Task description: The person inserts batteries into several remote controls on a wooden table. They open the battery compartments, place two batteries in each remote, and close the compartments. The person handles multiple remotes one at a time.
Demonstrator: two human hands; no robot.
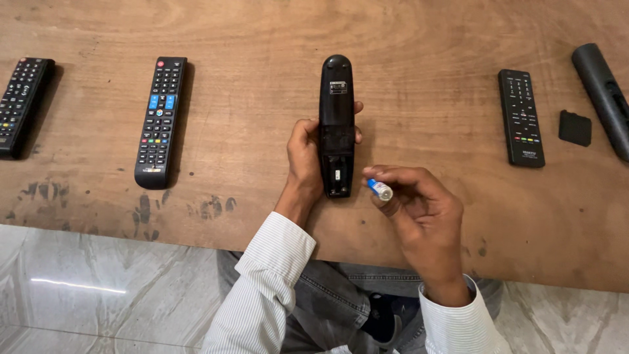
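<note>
The small battery [380, 190], a cylinder with a blue wrap and a silver end, is pinched between the fingertips of the right hand [419, 210], just beside the lower end of the black remote control [337, 124]. It looks light, hard and smooth, so I think it could slip or roll easily; a grip across its round middle seems safest. The remote lies face down on the wooden desk [262, 39], and its battery compartment [337, 178] at the lower end is open, without cover. The left hand [306, 154] is wrapped around the remote's side and holds it steady. The remote seems stiff and light, easy to hold at its narrow middle.

To the left lie a black remote with coloured buttons [160, 121] and another dark remote [23, 105] at the edge. To the right are a slim black remote [521, 118], a small black cover piece [575, 128] and a long dark remote [603, 95]. All are well apart from the hands, and nothing stands between battery and compartment.
</note>
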